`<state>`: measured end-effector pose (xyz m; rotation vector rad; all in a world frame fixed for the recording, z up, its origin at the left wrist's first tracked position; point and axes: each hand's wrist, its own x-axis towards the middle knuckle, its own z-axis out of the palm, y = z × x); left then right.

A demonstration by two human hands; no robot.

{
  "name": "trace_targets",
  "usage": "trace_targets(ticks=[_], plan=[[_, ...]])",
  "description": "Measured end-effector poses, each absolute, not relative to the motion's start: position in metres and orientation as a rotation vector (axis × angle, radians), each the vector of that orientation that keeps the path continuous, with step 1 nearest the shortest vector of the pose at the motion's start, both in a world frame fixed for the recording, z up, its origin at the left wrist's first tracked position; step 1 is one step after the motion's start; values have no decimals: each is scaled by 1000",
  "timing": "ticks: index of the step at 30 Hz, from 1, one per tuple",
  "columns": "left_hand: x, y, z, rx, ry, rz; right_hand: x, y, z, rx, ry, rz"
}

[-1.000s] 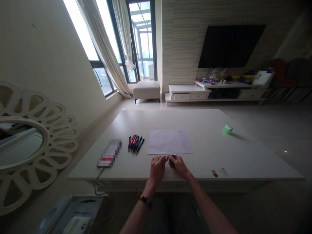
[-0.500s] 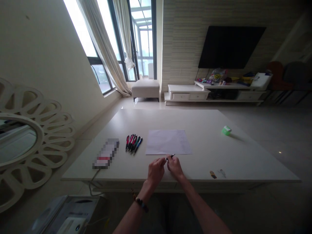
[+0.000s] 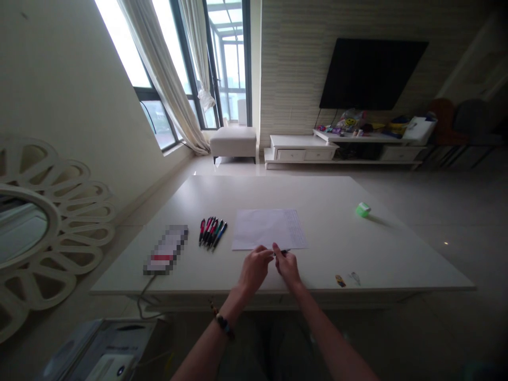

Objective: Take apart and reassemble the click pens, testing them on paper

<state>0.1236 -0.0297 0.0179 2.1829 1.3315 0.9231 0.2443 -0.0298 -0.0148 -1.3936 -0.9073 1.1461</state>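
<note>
**Hand Status Report: Pen Held Above Table Edge**

I have the right hand [image 3: 287, 268] closed on a dark ballpoint pen [image 3: 282, 252], with the thumb and index finger pinching the barrel and the silver-toned tip pointing away to the right. The left hand [image 3: 255, 269] is curled beside it, its fingertips [image 3: 270, 252] at the pen's near end. I cannot tell whether they touch the pen or whether this hand is gripping it. A beaded bracelet [image 3: 224, 325] sits on the left wrist.

Both hands are over the near part of a white table [image 3: 317, 272]. A sheet of paper [image 3: 268, 228] lies directly ahead of the hands, its near edge just past the fingertips. Ahead and to the left of the left hand, a group of red, pink and blue pens [image 3: 211, 233] lies side by side. Farther left is a flat object [image 3: 165, 250], too blurred to identify, with a cable [image 3: 145, 296] running from it over the table edge.

To the right of the right hand are two small items [image 3: 340, 280] [image 3: 355, 278], too small to identify. Farther ahead on that side sits a green block [image 3: 362, 210].
</note>
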Motion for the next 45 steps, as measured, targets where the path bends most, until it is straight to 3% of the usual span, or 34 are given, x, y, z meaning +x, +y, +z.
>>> trace_targets(ticks=[6,10,15,23,28,45], plan=[[127,-43,20,2356,1482,874,238,-27,-17,-1351,-970,1164],[122,-35,29,2018,1469,777,245,-29,-7,-1210,-1147,1294],[105,-12,27,1605,1108,502,259,-33,-4,-1059,-1203,1446],[104,-13,9,2026,1348,887,257,-26,-17,-1248,-1099,1298],[105,-13,-3,2192,1389,995,262,-21,-14,-1180,-1094,1406],[107,-19,-14,2353,1415,1030,269,-23,-20,-1060,-1111,1411]])
